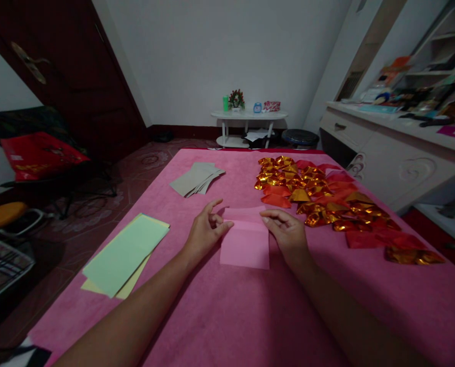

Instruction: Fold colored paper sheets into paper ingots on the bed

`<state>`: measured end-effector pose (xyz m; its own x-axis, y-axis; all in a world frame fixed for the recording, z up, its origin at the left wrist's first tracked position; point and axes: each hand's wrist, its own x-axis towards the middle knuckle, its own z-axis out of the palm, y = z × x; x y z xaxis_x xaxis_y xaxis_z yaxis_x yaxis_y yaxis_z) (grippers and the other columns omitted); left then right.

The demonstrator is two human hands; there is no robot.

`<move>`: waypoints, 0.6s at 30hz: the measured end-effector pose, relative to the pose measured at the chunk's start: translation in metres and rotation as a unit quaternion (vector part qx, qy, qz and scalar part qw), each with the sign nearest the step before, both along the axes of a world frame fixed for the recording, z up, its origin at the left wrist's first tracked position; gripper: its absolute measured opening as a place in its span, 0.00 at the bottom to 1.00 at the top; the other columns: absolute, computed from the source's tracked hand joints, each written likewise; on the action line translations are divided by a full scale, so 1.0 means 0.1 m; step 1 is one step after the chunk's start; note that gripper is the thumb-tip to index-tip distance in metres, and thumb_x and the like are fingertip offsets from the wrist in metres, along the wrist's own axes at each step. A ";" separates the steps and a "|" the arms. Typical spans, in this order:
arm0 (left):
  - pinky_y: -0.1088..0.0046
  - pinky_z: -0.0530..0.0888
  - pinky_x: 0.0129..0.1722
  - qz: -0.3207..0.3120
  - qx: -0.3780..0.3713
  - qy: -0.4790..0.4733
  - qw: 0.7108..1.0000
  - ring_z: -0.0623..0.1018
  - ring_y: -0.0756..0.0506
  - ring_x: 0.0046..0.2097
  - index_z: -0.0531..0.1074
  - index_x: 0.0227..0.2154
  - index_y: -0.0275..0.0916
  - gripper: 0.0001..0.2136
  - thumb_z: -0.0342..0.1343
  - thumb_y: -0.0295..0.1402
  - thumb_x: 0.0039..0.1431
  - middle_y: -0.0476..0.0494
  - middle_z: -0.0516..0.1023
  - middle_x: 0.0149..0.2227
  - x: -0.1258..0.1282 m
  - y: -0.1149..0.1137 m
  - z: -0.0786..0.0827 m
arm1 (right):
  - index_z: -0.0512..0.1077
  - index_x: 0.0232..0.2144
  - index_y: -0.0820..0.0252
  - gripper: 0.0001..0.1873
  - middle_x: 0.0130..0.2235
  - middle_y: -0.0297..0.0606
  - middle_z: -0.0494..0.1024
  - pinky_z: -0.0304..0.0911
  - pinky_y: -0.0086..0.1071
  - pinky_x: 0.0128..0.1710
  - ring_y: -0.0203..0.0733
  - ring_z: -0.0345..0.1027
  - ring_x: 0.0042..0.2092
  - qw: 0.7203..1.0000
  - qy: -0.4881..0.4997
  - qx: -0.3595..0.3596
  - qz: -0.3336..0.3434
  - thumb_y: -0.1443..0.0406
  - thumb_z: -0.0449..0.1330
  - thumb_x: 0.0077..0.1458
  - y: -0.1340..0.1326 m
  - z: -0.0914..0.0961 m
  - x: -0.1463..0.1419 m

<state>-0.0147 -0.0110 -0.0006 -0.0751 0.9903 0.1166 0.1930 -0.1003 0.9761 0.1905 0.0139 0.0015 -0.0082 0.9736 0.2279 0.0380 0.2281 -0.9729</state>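
Observation:
A pink sheet of paper (245,247) lies on the pink cloth-covered table (227,321), with a crease across its upper part. My left hand (207,227) pinches the sheet's left edge near the crease, thumb on top and index finger extended. On the opposite edge, my right hand (286,233) grips the upper right corner between thumb and fingers. To the left rests a stack of green and yellow paper (128,255). Farther back is a fanned pile of grey paper (197,178). Folded gold and red paper pieces (311,188) cover the table's right side.
A white side table (249,116) with a small plant (236,99) stands against the far wall. At right is a white cabinet (396,148) crowded with items. A red bag (42,155) sits on a chair at left, near a dark door (67,66).

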 end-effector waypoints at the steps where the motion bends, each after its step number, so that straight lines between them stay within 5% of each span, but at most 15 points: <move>1: 0.80 0.63 0.24 -0.005 0.003 -0.004 1.000 0.66 0.54 0.23 0.58 0.59 0.39 0.32 0.61 0.34 0.50 0.57 0.65 0.21 0.01 -0.01 0.00 | 0.75 0.30 0.60 0.09 0.31 0.37 0.77 0.65 0.31 0.36 0.39 0.70 0.33 1.000 0.003 -0.001 0.002 0.62 0.63 0.46 0.00 0.00 0.00; 8: 0.78 0.66 0.29 -0.057 0.048 0.027 0.997 0.72 0.51 0.31 0.79 0.32 0.35 0.07 0.57 0.30 0.52 0.44 0.75 0.32 0.05 -0.05 0.04 | 0.76 0.29 0.60 0.09 0.32 0.38 0.78 0.65 0.30 0.34 0.39 0.70 0.33 0.999 0.003 -0.027 0.029 0.61 0.63 0.45 0.01 -0.03 -0.01; 18: 0.73 0.71 0.37 -0.032 0.003 -0.044 0.999 0.76 0.45 0.39 0.79 0.37 0.35 0.14 0.64 0.30 0.44 0.40 0.79 0.39 0.03 -0.02 -0.01 | 0.76 0.34 0.60 0.14 0.32 0.36 0.78 0.65 0.29 0.33 0.39 0.71 0.34 0.985 0.005 -0.087 0.148 0.65 0.67 0.39 -0.05 -0.03 -0.03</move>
<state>-0.0120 -0.0135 -0.0018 -0.0224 0.9928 0.1180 0.1001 -0.1152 0.9883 0.1871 0.0089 -0.0017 -0.2955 0.9535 0.0601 -0.0146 0.0584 -0.9982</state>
